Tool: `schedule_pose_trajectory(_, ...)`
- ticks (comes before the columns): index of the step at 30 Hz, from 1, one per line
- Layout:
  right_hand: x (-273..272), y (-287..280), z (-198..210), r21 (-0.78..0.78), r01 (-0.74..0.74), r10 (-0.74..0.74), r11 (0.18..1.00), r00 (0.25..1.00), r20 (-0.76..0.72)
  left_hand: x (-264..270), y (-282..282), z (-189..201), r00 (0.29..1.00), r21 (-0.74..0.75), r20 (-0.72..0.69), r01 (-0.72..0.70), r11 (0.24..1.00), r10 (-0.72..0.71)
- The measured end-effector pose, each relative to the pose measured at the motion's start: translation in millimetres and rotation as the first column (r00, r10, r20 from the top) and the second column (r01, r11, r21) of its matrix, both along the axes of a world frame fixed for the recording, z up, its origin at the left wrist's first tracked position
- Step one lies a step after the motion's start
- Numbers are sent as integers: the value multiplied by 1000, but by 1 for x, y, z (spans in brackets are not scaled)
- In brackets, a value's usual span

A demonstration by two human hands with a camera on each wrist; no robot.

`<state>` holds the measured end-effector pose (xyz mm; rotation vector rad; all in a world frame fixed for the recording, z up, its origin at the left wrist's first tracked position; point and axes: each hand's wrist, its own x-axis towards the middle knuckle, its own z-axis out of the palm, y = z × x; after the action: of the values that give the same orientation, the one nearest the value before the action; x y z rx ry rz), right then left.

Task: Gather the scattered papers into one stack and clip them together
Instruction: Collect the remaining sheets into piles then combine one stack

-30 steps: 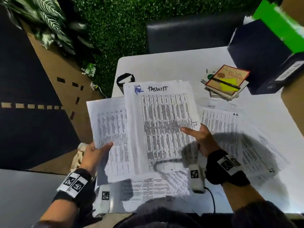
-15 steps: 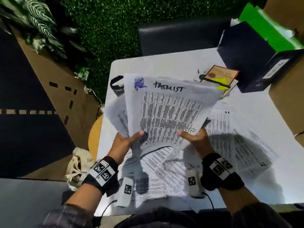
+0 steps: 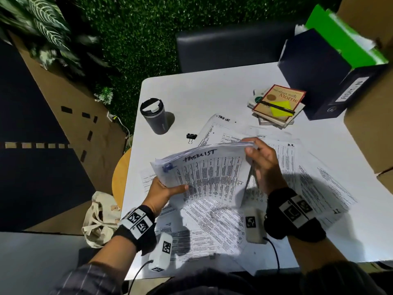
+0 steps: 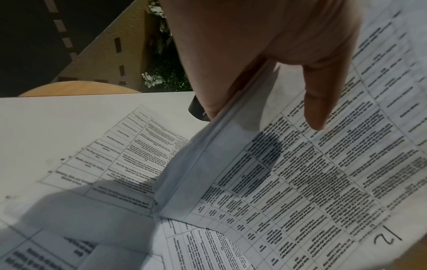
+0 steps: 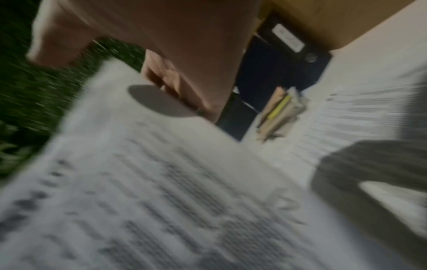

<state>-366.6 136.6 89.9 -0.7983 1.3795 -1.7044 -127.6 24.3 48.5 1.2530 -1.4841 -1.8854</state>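
A bundle of printed sheets headed "TASKLIST" (image 3: 208, 173) is held above the white table (image 3: 212, 92), tilted and bowed. My left hand (image 3: 165, 191) grips its left edge, thumb on top; the left wrist view shows that thumb (image 4: 316, 102) on the sheet (image 4: 300, 173). My right hand (image 3: 260, 160) grips the bundle's upper right corner. More printed papers (image 3: 214, 226) lie spread on the table under and right of the bundle (image 3: 319, 182). A black binder clip (image 3: 191, 137) lies left of them. The right wrist view is blurred, showing paper (image 5: 161, 201) below the hand.
A dark tumbler (image 3: 156, 117) stands at the table's left. A stack of books (image 3: 276, 105) and a dark binder box (image 3: 323, 73) sit at the back right, with cardboard boxes (image 3: 372, 128) to the right. A cloth bag (image 3: 100, 220) lies on the floor at the left.
The bundle has turned from upright to tilted sideways. My right hand slid from its lower edge to its top right corner; my left hand shifted along the left edge. The tumbler and clip came into view.
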Motion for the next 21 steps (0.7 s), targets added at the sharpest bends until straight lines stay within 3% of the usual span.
schedule_pose_trajectory(6,19,-24,25,-87,147,-157,985,979,-127,0,0,-11,998,13,54,-23,1000,22)
schedule_pose_trajectory(11,18,-6,3,-64,21,-25,998,998,-65,-3,7,-15,998,44,53,-38,998,35)
schedule_pose_trajectory(14,10,5,-18,138,-39,51,990,995,-85,1,7,-24,995,46,88,-52,998,48)
schedule_pose_trajectory(18,9,8,-59,470,-70,103,880,994,-45,-2,13,-30,995,77,99,15,997,-23)
schedule_pose_trajectory(21,15,7,-64,525,-60,81,849,997,-18,-6,13,-30,997,18,73,-12,1000,11)
